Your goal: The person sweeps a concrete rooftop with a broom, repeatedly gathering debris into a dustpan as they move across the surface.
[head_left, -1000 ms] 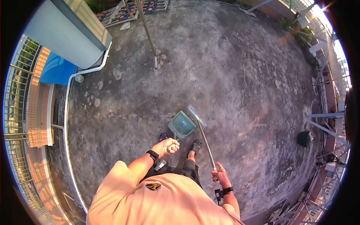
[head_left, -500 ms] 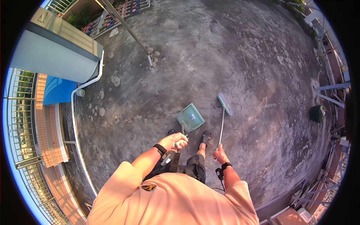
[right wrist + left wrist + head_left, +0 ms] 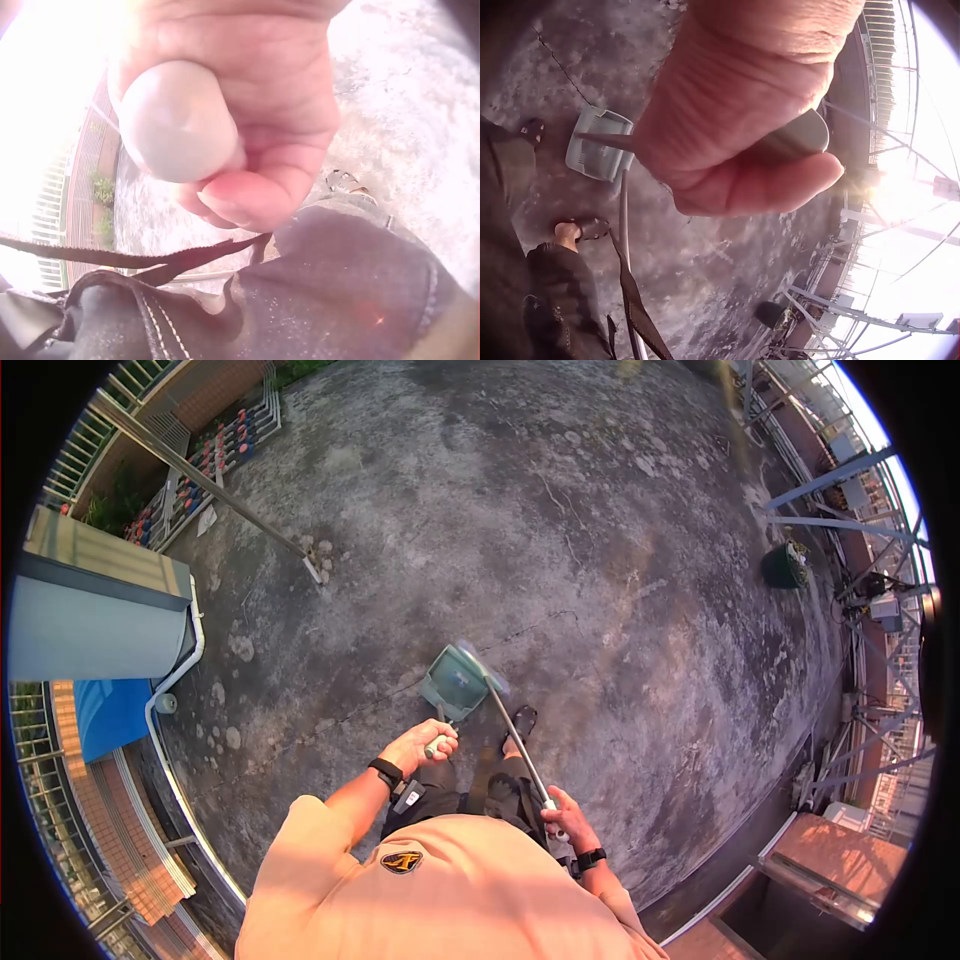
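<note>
In the head view my left hand (image 3: 420,746) grips the handle of a green long-handled dustpan (image 3: 440,695), which sits on the floor ahead of my feet. Something pale lies inside the pan. My right hand (image 3: 568,820) has its fingers curled round the upper end of a broom (image 3: 518,743). The blurred broom head (image 3: 483,667) overlaps the pan's right rim. From the left wrist, the thumb wraps the grip (image 3: 802,139), with the dustpan (image 3: 592,161) beyond it. A rounded pale handle end (image 3: 178,124) pokes out of the fist in the right wrist view.
Stained, cracked concrete (image 3: 640,690) stretches all around. A metal pole (image 3: 210,488) rises at the far left, near a white pipe (image 3: 172,770) along the wall. A dark green pot (image 3: 783,566) stands at the right, beside metal struts (image 3: 850,525). One shoe (image 3: 521,728) is close to the broom.
The broom head swung out to the right of the dustpan, then came back left to its rim. The head view has turned. Both hands have kept their grips.
</note>
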Demonstrator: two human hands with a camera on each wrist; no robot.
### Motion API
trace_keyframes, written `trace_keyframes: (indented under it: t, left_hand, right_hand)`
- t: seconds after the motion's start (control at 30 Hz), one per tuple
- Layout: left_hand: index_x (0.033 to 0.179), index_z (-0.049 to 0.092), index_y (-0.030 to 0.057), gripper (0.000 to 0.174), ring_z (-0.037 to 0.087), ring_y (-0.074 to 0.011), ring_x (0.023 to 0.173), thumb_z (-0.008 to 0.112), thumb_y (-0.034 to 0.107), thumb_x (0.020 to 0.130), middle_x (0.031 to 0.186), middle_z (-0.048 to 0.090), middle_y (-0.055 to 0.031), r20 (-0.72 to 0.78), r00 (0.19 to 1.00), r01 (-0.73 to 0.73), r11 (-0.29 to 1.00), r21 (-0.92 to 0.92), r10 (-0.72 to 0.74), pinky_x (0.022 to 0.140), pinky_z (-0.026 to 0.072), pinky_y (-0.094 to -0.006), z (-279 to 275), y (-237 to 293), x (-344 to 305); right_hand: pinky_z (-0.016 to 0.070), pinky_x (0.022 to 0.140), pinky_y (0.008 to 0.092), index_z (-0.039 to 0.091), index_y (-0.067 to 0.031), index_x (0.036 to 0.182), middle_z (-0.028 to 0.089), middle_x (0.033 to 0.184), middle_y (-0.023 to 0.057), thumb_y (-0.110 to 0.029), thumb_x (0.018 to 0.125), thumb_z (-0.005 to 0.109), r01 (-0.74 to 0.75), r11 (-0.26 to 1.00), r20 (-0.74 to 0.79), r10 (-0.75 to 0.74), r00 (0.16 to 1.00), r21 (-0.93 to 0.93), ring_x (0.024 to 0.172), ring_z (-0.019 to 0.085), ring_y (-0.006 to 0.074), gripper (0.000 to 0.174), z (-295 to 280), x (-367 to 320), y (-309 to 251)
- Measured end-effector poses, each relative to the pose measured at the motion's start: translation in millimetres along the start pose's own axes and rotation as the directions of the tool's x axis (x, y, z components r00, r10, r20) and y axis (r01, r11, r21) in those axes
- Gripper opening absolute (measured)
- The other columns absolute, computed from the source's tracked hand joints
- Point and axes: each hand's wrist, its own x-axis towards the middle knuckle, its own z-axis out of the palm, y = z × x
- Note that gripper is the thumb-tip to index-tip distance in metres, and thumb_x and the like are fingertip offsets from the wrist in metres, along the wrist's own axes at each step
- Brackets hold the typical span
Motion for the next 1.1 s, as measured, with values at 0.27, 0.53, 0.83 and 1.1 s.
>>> trace_keyframes:
  t: [0.27,0.53,0.83,1.1]
  left_hand:
    - [0.069,0.038,0.0065,0.013,0.039,-0.0059,0.036,0.050,0.004,0.074,0.056,0.046,-0.0035,-0.094,0.995,0.043,0.992,0.119,-0.032,0.027,0.0284,-0.0179,71.5,17.2,20.0]
    - [0.066,0.041,0.0063,0.014,0.040,-0.0060,0.037,0.052,0.005,0.074,0.055,0.047,-0.0033,-0.140,0.986,0.115,0.971,0.210,-0.086,0.026,0.0276,-0.0177,173.4,41.8,74.9]
    - [0.062,0.043,0.0065,0.014,0.040,-0.0061,0.035,0.051,0.008,0.073,0.054,0.050,-0.0041,-0.222,0.969,0.180,0.924,0.336,-0.108,0.028,0.0305,-0.0177,247.1,63.7,137.2]
    - [0.062,0.044,0.0032,0.015,0.037,-0.0057,0.034,0.051,0.006,0.075,0.051,0.045,-0.0024,-0.297,0.951,0.191,0.916,0.353,-0.084,0.026,0.0263,-0.0169,259.3,92.8,116.7]
  right_hand:
    - [0.0383,0.038,0.0260,0.017,0.0011,0.133,0.049,0.063,0.0045,0.001,0.069,0.056,0.203,0.979,-0.224,-0.200,0.954,-0.007,0.043,0.047,0.0125,0.075,-116.9,56.0,-67.6]
    - [0.0390,0.041,0.0283,0.035,0.0025,0.112,0.047,0.061,0.0068,0.003,0.063,0.057,0.278,0.953,-0.337,-0.302,0.892,-0.120,0.047,0.049,0.0152,0.054,-265.5,149.8,-143.3]
    - [0.0452,0.051,0.0334,0.004,0.0049,0.132,0.053,0.066,0.0159,-0.003,0.063,0.054,0.081,0.954,-0.001,-0.085,0.996,-0.288,0.057,0.056,0.0242,0.085,-172.7,104.8,-63.5]
    - [0.0388,0.043,0.0241,0.019,0.0025,0.132,0.048,0.067,0.0054,0.005,0.065,0.057,0.121,0.977,0.007,-0.124,0.992,0.174,0.048,0.048,0.0113,0.077,-159.6,39.9,-50.7]
